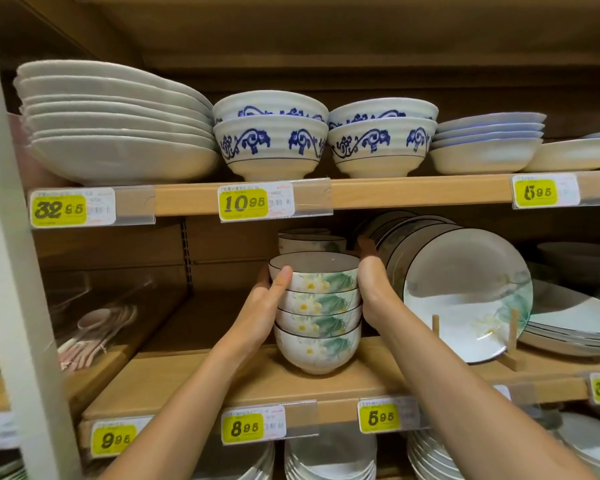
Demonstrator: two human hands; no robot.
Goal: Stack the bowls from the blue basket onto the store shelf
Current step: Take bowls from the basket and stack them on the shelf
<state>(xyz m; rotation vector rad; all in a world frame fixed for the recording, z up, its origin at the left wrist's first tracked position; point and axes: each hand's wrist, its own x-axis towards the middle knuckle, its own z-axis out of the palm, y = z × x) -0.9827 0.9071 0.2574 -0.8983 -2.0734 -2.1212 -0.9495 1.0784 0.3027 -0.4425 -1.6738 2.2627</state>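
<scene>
A stack of several white bowls with green leaves and yellow-white flowers stands on the middle wooden shelf, near its front edge. My left hand grips the stack's left side, thumb on the top bowl's rim. My right hand presses against the stack's right side, fingers reaching behind it. Behind the stack sits another short stack of the same bowls. The blue basket is out of view.
Matching plates stand on edge in a wooden rack just right of my right hand. The upper shelf carries blue-patterned bowls and large white dishes. Packaged spoons lie at the left. Price tags line the shelf edges.
</scene>
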